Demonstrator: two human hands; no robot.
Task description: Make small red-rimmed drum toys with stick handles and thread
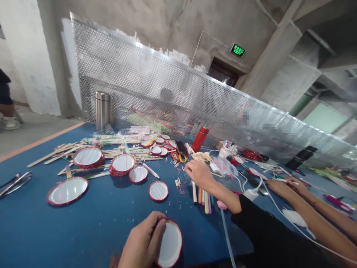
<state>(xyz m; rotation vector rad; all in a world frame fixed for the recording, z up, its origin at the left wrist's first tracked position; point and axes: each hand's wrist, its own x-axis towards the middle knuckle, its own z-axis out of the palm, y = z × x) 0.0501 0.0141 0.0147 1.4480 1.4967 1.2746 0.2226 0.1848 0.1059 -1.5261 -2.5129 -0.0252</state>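
Observation:
My left hand (pixel 143 240) is at the bottom centre, gripping a round white disc with a red rim (pixel 170 243) just above the blue table (pixel 92 219). My right hand (pixel 198 173), on a black-sleeved arm, reaches forward with its fingers curled down onto the table. It rests next to small cut stick pieces (pixel 177 182) and a row of coloured markers (pixel 203 195). Whether it holds anything is hidden. More red-rimmed discs (pixel 158 190) lie ahead of my left hand.
Larger discs (pixel 67 190), wooden sticks (pixel 64 150), a steel flask (pixel 103 110), a red bottle (pixel 200 138), a phone (pixel 181 147) and white cables (pixel 252 193) crowd the table. A co-worker's hands (pixel 281 185) rest at the right. A perforated metal screen (pixel 156 78) runs along the back.

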